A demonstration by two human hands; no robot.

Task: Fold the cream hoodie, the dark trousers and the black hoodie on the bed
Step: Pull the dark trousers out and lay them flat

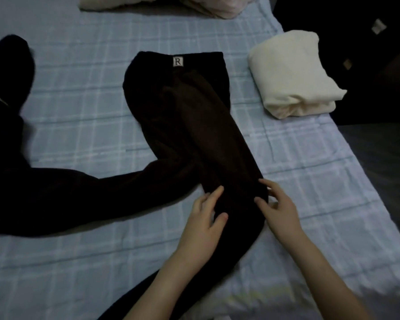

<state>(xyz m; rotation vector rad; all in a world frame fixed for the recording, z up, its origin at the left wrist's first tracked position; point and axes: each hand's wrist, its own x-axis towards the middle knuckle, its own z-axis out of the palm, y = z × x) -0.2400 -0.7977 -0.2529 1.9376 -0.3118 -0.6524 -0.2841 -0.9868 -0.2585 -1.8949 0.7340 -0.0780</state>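
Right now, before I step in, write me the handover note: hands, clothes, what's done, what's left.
Left hand: open, fingers resting on the dark trousers.
Right hand: at the trousers' right edge; grip unclear.
Cream hoodie: folded, on the right side of the bed.
Black hoodie: unfolded, far left.
Done: cream hoodie.
Left: trousers (one leg laid over, the other sprawled left), then the black hoodie.

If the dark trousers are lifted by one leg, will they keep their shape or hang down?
Probably floppy: the dark trousers lie curved and creased on the bed, so they would hang limp. Likely not slippery, since the cloth looks soft and matte.
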